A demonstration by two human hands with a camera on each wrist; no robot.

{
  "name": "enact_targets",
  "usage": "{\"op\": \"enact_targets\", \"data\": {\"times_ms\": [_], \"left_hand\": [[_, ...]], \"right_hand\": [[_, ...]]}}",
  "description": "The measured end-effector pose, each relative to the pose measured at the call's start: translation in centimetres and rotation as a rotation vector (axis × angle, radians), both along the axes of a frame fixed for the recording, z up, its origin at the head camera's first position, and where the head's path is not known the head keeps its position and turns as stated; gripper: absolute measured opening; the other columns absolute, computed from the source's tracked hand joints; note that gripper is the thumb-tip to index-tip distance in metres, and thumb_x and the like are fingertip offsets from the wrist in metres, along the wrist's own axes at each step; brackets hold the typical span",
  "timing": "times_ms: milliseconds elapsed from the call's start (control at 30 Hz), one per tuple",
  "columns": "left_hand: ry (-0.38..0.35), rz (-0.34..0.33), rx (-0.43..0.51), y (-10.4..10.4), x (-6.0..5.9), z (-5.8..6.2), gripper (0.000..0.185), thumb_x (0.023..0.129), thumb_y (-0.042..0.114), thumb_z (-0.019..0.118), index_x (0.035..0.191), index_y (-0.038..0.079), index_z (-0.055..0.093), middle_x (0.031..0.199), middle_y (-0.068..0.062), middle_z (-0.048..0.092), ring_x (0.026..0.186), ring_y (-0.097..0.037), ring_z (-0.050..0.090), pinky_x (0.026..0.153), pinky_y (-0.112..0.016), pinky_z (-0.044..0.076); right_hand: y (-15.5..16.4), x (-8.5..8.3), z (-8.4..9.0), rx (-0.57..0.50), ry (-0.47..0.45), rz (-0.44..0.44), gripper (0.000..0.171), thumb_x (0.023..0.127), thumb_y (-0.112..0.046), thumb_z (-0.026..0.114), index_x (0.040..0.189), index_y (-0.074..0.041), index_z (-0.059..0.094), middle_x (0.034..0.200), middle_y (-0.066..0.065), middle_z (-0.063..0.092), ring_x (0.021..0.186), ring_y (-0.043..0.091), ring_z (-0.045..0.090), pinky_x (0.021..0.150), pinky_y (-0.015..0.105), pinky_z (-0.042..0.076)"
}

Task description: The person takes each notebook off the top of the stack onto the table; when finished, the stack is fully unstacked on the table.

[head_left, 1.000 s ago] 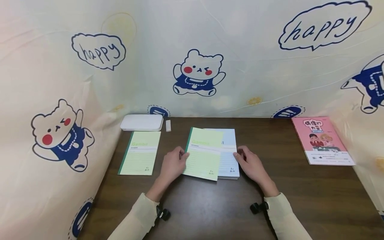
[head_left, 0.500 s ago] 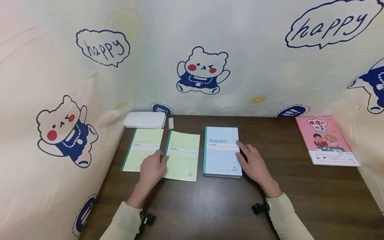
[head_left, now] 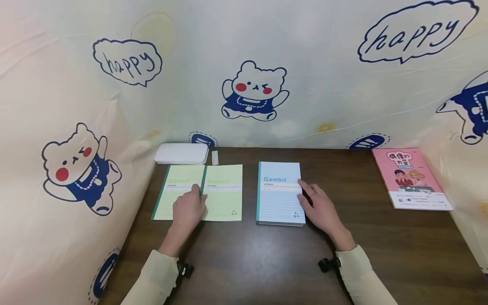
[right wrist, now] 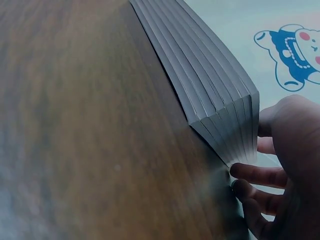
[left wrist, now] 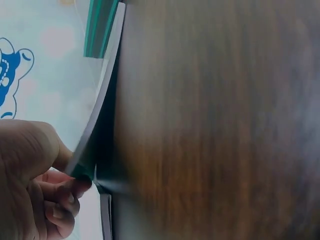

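Two pale green notebooks lie side by side in the head view. My left hand (head_left: 188,208) is over the seam between the left green notebook (head_left: 163,204) and the right green notebook (head_left: 224,201). In the left wrist view its thumb and fingers pinch the spine edge of a notebook (left wrist: 102,82), which lifts off the table there. My right hand (head_left: 321,208) touches the right edge of a stack of notebooks (head_left: 280,199) topped by a blue one. The right wrist view shows several page blocks (right wrist: 200,70) in that stack, with loosely bent fingers beside them.
A white flat case (head_left: 181,153) and a small white eraser-like block (head_left: 215,158) sit behind the green notebooks. A pink book (head_left: 409,180) lies at the far right. Patterned cloth (head_left: 305,84) hangs behind the brown table (head_left: 251,262).
The left hand has drawn one green notebook leftward off the blue-topped stack and squared it against the other green notebook. The right hand has stayed at the stack's right edge.
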State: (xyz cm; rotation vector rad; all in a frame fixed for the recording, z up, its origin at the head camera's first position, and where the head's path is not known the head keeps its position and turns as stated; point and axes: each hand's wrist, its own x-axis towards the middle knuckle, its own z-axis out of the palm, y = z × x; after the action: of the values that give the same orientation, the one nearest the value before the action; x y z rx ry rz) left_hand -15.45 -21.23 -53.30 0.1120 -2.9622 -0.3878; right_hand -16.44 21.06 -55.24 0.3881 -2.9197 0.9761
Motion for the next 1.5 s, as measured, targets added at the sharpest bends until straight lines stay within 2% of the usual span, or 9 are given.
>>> {"op": "enact_targets", "data": {"times_ms": [167, 267, 400, 467, 633, 800, 1033, 1267, 1500], "left_hand": [[-0.054, 0.019, -0.012, -0.3, 0.0, -0.2, 0.026, 0.096, 0.030, 0.066, 0.098, 0.005, 0.058, 0.062, -0.009, 0.056, 0.051, -0.027, 0.050, 0.045, -0.039, 0.035], [-0.008, -0.002, 0.012, 0.1, -0.1, -0.3, 0.024, 0.096, 0.032, 0.067, 0.095, 0.009, 0.061, 0.065, -0.006, 0.060, 0.053, -0.024, 0.052, 0.047, -0.037, 0.037], [0.117, -0.139, 0.089, 2.9, 0.1, -0.1, 0.018, 0.096, 0.032, 0.068, 0.096, 0.014, 0.070, 0.072, 0.001, 0.063, 0.059, -0.015, 0.055, 0.051, -0.034, 0.042], [0.132, -0.206, 0.124, 5.2, 0.2, 0.2, 0.018, 0.096, 0.032, 0.068, 0.097, 0.015, 0.073, 0.074, 0.004, 0.063, 0.063, -0.012, 0.055, 0.054, -0.032, 0.044], [0.012, -0.273, 0.157, 10.6, 0.1, 0.7, 0.036, 0.098, 0.049, 0.060, 0.110, 0.017, 0.073, 0.082, 0.006, 0.065, 0.070, -0.011, 0.055, 0.064, -0.031, 0.048], [-0.099, -0.326, 0.147, 13.2, -0.6, 0.6, 0.058, 0.097, 0.056, 0.057, 0.138, 0.015, 0.059, 0.118, -0.003, 0.068, 0.099, -0.017, 0.065, 0.086, -0.039, 0.054], [-0.052, -0.401, 0.052, 13.7, -1.1, -0.4, 0.060, 0.103, 0.049, 0.048, 0.148, 0.008, 0.049, 0.127, -0.009, 0.061, 0.112, -0.023, 0.056, 0.095, -0.042, 0.046], [0.006, -0.475, 0.011, 13.6, -1.3, -1.2, 0.059, 0.105, 0.044, 0.045, 0.156, 0.014, 0.038, 0.155, -0.006, 0.037, 0.141, -0.027, 0.034, 0.105, -0.049, 0.036], [0.037, -0.510, -0.039, 13.3, -1.4, -1.3, 0.057, 0.105, 0.043, 0.044, 0.155, 0.014, 0.040, 0.161, -0.002, 0.033, 0.143, -0.027, 0.031, 0.105, -0.051, 0.034]], "right_hand": [[-0.2, 0.0, 0.0, -0.002, 0.004, -0.007, 0.057, 0.105, -0.048, 0.046, 0.157, -0.030, 0.034, 0.135, 0.007, 0.055, 0.115, 0.026, 0.055, 0.095, 0.052, 0.047], [-0.2, -0.1, 0.1, -0.011, -0.005, -0.015, 0.060, 0.104, -0.048, 0.047, 0.158, -0.025, 0.033, 0.139, 0.010, 0.054, 0.121, 0.029, 0.054, 0.098, 0.055, 0.046], [-0.3, -0.1, 0.3, -0.015, -0.014, -0.027, 0.063, 0.104, -0.047, 0.049, 0.157, -0.017, 0.036, 0.139, 0.011, 0.054, 0.121, 0.029, 0.054, 0.098, 0.055, 0.046], [-0.3, -0.1, 0.3, -0.013, -0.014, -0.033, 0.062, 0.104, -0.047, 0.050, 0.156, -0.016, 0.039, 0.136, 0.010, 0.055, 0.117, 0.027, 0.055, 0.097, 0.053, 0.047], [-0.2, 0.0, 0.1, -0.014, -0.012, -0.039, 0.059, 0.104, -0.046, 0.050, 0.153, -0.014, 0.043, 0.132, 0.008, 0.056, 0.110, 0.025, 0.056, 0.095, 0.051, 0.048], [-0.4, 0.1, 0.0, -0.039, -0.026, -0.035, 0.067, 0.101, -0.055, 0.051, 0.153, -0.014, 0.043, 0.130, 0.007, 0.056, 0.110, 0.025, 0.055, 0.092, 0.050, 0.047], [-0.4, -0.1, 0.2, -0.099, -0.059, -0.057, 0.064, 0.100, -0.052, 0.055, 0.150, -0.012, 0.048, 0.125, 0.007, 0.056, 0.104, 0.026, 0.056, 0.087, 0.046, 0.047], [-0.2, -0.3, 0.6, -0.225, -0.022, -0.128, 0.054, 0.097, -0.027, 0.067, 0.145, -0.006, 0.053, 0.086, 0.005, 0.053, 0.073, 0.019, 0.050, 0.061, 0.030, 0.041], [3.9, -0.8, 1.3, -0.189, 0.041, -0.214, 0.054, 0.097, -0.017, 0.067, 0.146, -0.004, 0.051, 0.084, 0.008, 0.055, 0.071, 0.022, 0.049, 0.061, 0.032, 0.039]]}}
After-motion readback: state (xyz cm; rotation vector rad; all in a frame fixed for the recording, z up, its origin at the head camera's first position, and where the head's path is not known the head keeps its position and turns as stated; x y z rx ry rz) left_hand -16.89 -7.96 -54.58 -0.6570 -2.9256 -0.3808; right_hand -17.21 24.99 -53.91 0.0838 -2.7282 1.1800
